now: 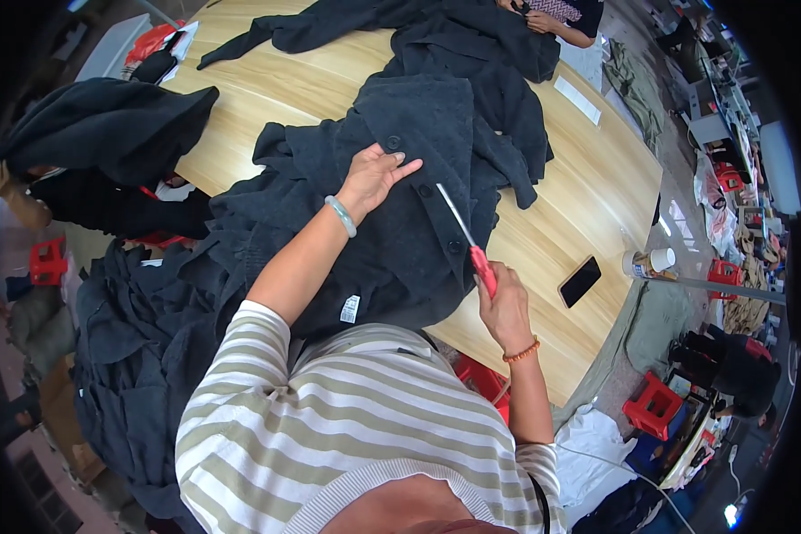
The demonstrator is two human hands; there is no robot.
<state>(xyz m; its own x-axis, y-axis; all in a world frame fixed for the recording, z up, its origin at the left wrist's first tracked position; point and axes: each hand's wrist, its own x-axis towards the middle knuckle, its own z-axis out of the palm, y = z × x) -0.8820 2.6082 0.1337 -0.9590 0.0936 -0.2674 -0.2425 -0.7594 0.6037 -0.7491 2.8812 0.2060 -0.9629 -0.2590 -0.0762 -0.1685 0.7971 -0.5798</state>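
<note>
two bare hands work over a dark buttoned garment point(445, 116), which lies across the table point(627, 178) and over its near edge. the left hand point(374, 181) is on the cloth just below a round button point(393, 142), fingers partly extended; whether it pinches fabric cannot be told. the right hand point(505, 307) is closed around a red-handled tool point(481, 267), whose slim metal shaft points up and left over the garment, its tip near a second button point(424, 190).

more dark clothing point(472, 36) covers the far side, and a dark pile point(129, 329) crowds the lower left. to the right hand's right lie a phone point(580, 281) and, at the table's edge, a cup point(662, 259). pale wood shows between that hand and the phone.
</note>
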